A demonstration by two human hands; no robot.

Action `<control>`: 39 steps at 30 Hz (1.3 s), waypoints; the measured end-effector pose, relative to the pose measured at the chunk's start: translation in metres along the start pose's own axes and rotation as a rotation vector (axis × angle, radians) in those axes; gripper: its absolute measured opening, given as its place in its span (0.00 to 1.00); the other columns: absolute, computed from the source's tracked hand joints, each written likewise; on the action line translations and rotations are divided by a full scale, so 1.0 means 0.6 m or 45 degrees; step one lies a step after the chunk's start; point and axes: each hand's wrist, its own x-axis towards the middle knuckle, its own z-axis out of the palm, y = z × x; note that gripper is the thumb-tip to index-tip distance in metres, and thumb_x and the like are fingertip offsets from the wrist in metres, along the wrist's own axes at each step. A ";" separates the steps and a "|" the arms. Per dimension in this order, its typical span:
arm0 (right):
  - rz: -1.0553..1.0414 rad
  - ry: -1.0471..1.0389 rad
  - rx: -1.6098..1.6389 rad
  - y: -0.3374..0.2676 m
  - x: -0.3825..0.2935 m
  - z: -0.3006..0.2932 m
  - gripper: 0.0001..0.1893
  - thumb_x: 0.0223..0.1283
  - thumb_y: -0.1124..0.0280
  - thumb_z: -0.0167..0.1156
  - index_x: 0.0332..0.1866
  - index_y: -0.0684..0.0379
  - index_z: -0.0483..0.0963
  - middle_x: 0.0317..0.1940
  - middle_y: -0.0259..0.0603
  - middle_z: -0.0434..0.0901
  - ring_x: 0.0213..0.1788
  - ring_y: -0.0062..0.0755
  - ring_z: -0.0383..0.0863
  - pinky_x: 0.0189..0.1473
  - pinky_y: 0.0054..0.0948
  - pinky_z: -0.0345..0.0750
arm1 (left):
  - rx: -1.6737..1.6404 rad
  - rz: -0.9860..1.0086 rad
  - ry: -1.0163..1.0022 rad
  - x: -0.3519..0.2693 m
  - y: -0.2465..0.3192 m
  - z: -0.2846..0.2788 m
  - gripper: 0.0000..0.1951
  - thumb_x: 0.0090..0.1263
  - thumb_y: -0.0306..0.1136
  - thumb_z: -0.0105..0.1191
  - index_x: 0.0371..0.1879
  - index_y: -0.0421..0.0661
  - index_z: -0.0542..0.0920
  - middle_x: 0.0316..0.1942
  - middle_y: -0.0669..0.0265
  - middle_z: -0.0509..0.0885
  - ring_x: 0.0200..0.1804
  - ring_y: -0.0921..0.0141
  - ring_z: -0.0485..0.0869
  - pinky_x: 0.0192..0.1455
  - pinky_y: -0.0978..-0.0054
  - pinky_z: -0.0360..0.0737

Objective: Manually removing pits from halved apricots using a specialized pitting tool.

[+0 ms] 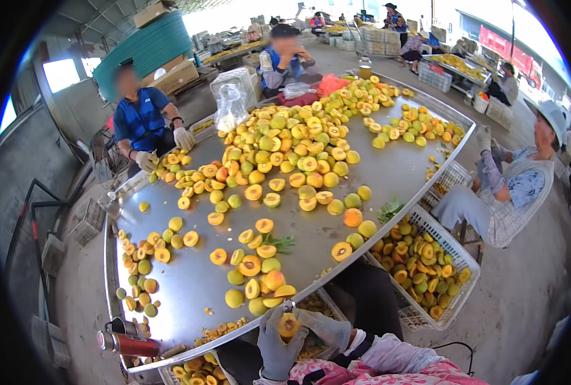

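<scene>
My left hand (276, 344), in a grey glove, grips a cut yellow peach (288, 328) just off the near table edge. Its brown centre faces up. From the other side, the gloved fingers of my right hand (325, 327) close on the same fruit. A small metal fitting (289, 304) sits on the table rim directly above my fingertips. Just past it lies a cluster of whole-looking and halved peaches (250, 265) on the metal table (179, 279). Below my hands, a crate of scraps (320, 308) is partly hidden by my arms and leg.
A large peach heap (285, 139) covers the table's far middle. A white crate of peach halves (422, 269) stands at my right, another crate (199, 370) under the near edge. A red thermos (129, 344) lies at the left corner. People sit around the table; one wears a hat (550, 118).
</scene>
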 end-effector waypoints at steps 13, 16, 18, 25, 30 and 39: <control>0.793 0.215 0.841 -0.046 0.008 0.042 0.20 0.70 0.42 0.48 0.36 0.47 0.72 0.14 0.24 0.67 0.14 0.18 0.64 0.19 0.17 0.64 | -0.598 -0.420 0.112 -0.032 0.001 0.040 0.34 0.63 0.27 0.62 0.68 0.39 0.62 0.54 0.59 0.79 0.49 0.70 0.80 0.52 0.74 0.79; 0.715 0.242 0.745 -0.069 -0.011 0.057 0.20 0.70 0.43 0.49 0.40 0.50 0.73 0.18 0.26 0.69 0.17 0.18 0.65 0.20 0.18 0.64 | -0.809 -0.425 0.162 -0.036 -0.023 0.042 0.29 0.66 0.28 0.59 0.66 0.38 0.65 0.53 0.59 0.79 0.50 0.71 0.80 0.54 0.75 0.78; 0.658 0.209 0.697 -0.052 -0.024 0.039 0.20 0.70 0.45 0.50 0.44 0.52 0.72 0.23 0.27 0.70 0.19 0.17 0.64 0.21 0.19 0.63 | -1.254 -0.710 0.151 -0.034 -0.020 0.024 0.22 0.69 0.28 0.55 0.62 0.38 0.69 0.50 0.61 0.80 0.49 0.72 0.80 0.52 0.76 0.78; 0.689 0.431 0.606 -0.062 -0.051 0.025 0.16 0.64 0.52 0.62 0.42 0.52 0.70 0.24 0.28 0.72 0.20 0.18 0.70 0.22 0.23 0.72 | -1.468 -0.772 0.072 -0.040 -0.039 -0.008 0.20 0.75 0.47 0.47 0.52 0.41 0.75 0.40 0.61 0.82 0.42 0.69 0.81 0.47 0.74 0.79; 0.691 0.459 0.420 -0.035 -0.048 0.017 0.14 0.65 0.54 0.61 0.41 0.51 0.69 0.25 0.29 0.75 0.21 0.19 0.74 0.21 0.23 0.73 | -1.784 -0.981 0.258 -0.053 -0.059 0.018 0.24 0.77 0.54 0.41 0.55 0.45 0.74 0.40 0.64 0.82 0.41 0.69 0.80 0.44 0.71 0.79; 0.651 0.432 0.312 -0.061 -0.063 0.012 0.16 0.70 0.55 0.56 0.51 0.56 0.73 0.25 0.29 0.74 0.21 0.19 0.72 0.21 0.20 0.69 | -1.736 -0.979 0.186 -0.043 -0.066 0.015 0.23 0.75 0.55 0.46 0.50 0.46 0.77 0.37 0.65 0.83 0.38 0.70 0.81 0.41 0.73 0.79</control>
